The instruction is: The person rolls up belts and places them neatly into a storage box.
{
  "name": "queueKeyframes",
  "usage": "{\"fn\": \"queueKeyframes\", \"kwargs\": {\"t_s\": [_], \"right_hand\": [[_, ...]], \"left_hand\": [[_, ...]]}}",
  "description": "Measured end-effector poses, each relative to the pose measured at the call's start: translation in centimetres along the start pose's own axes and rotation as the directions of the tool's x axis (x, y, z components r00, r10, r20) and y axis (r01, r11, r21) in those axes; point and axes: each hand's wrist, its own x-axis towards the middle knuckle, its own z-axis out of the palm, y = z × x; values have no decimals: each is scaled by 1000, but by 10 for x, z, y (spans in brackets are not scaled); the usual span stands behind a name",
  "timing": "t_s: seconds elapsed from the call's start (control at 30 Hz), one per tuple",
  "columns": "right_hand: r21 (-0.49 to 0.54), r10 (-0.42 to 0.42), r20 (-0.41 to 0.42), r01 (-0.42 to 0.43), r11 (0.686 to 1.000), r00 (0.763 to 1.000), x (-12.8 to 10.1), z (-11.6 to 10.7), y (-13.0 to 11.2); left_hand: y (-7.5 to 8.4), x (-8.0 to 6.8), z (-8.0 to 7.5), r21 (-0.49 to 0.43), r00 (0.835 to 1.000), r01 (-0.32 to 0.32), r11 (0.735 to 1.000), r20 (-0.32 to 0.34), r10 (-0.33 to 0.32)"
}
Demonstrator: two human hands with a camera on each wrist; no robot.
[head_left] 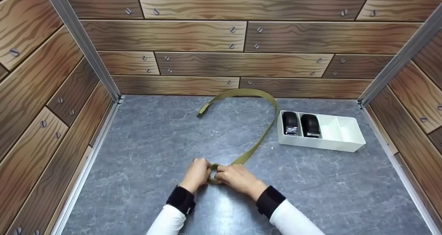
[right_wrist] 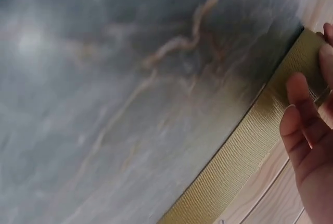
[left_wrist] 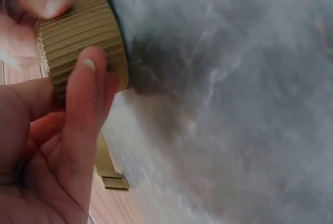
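An olive webbing belt [head_left: 248,92] arcs across the grey tabletop, standing on its edge. Its far end carries a metal tip [head_left: 203,109], which also shows in the left wrist view as a brass-coloured end piece [left_wrist: 115,181]. The near end is wound into a small ring [left_wrist: 83,31] between both hands. My left hand [head_left: 197,173] pinches the ring's left side with thumb and fingers. On the right side, my right hand [head_left: 238,178] grips the ring where the long strap [right_wrist: 244,135] leaves it. The ring's inner layers are partly hidden by fingers.
A white divided tray [head_left: 310,142] stands on the right of the table. Two black rolled belts, one in the leftmost compartment [head_left: 290,121] and one beside it [head_left: 310,123], show shiny metal buckles. Wood-patterned walls [head_left: 200,64] with metal corner posts enclose the table at back and sides.
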Motion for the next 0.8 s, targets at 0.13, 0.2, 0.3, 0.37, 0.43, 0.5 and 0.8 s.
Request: {"fn": "queueKeyframes", "kwargs": {"t_s": [0.13,0.2,0.3,0.37,0.43,0.5,0.8], "right_hand": [[31,-4,1,4,1000,1000,-2,-2,4],[56,-16,-3,16,998,1000,-2,-1,4],[76,-31,-15,32,997,999,-1,1,1],[72,-22,-17,23,997,1000,0,2,-3],[53,-9,-12,10,999,1000,0,3,-5],[45,1,1,-2,999,1000,1,3,-7],[96,16,58,-22,995,998,-1,-5,3]], "left_hand": [[-3,2,-2,41,998,-58,997,23,57],[-4,2,0,49,998,-65,997,15,64],[-4,1,2,20,999,-25,999,-29,26],[-4,-1,3,-14,998,17,1000,-68,-18],[-4,-3,4,-55,994,55,997,-92,-60],[-3,-4,3,-75,992,65,995,-99,-72],[-8,0,-2,-12,997,-64,998,-50,64]]}}
